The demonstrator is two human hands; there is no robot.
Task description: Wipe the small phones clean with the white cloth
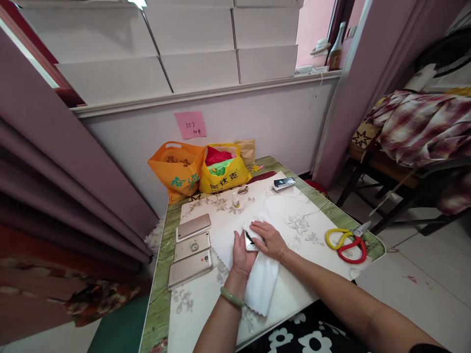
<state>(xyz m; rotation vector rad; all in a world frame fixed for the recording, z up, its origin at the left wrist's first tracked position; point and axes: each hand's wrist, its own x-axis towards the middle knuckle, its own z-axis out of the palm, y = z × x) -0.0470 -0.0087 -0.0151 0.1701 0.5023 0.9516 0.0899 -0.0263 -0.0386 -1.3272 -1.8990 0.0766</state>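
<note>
My left hand (241, 255), with a green bangle on its wrist, is closed around a phone (250, 241) held over a white cloth (261, 279) on the table. My right hand (268, 237) lies flat on top of the phone and cloth, fingers stretched out and pressing down. Only a small part of the phone shows between the two hands. Three gold phones (191, 242) lie face down in a column to the left of my left hand.
The table (158, 304) carries a white floral cover. Orange bag (178, 171) and yellow bag (221, 171) stand at the back. A small bottle (235, 200), a dark device (284, 184) and red and yellow scissors (348, 240) lie around. A chair with plaid cloth (415, 127) stands right.
</note>
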